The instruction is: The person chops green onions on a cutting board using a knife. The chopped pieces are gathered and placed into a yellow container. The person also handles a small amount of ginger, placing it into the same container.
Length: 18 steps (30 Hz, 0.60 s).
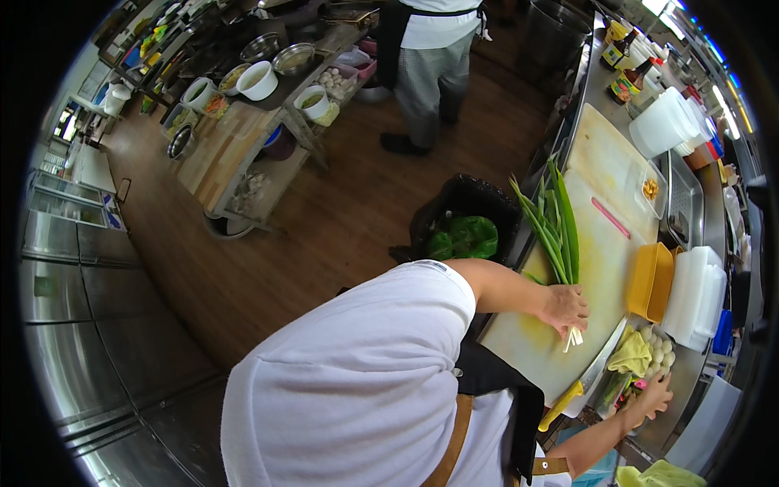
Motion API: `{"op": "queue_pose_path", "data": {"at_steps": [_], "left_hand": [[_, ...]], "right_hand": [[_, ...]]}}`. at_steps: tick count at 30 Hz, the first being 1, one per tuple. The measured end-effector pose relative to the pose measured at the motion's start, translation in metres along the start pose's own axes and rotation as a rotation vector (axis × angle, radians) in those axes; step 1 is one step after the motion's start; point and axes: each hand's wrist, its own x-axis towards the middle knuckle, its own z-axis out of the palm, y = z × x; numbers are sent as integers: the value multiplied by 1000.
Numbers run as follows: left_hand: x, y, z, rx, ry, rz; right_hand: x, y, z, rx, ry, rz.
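Note:
My left hand (566, 307) grips a bunch of long green leafy stalks (563, 237) near their cut white ends, over a white cutting board (599, 274). The leaves point away towards the board's far end. My right hand (654, 399) has its fingers spread at the edge of a clear container (611, 392) with red, pink and green items; its fingertips are partly unclear. Between the hands, a knife with a yellow handle (563, 405) lies along the board's edge. A pale green cloth (631, 353) lies beside round white items (659, 350).
Yellow containers (650, 283) and white foam boxes (694, 298) stand behind the board. A pink stick-like object (610, 217) lies on it. A black-lined bin (426, 222) is beside the counter. Another person (432, 73) stands across the floor near a prep table (228, 164).

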Motion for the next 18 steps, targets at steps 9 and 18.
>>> {"op": "queue_pose_path", "data": {"at_steps": [9, 18], "left_hand": [[0, -8, -5, -111, -54, 128], [7, -9, -13, -190, -157, -13]], "right_hand": [[-227, 26, 20, 50, -445, -465], [-254, 20, 47, 301, -166, -391]]}}
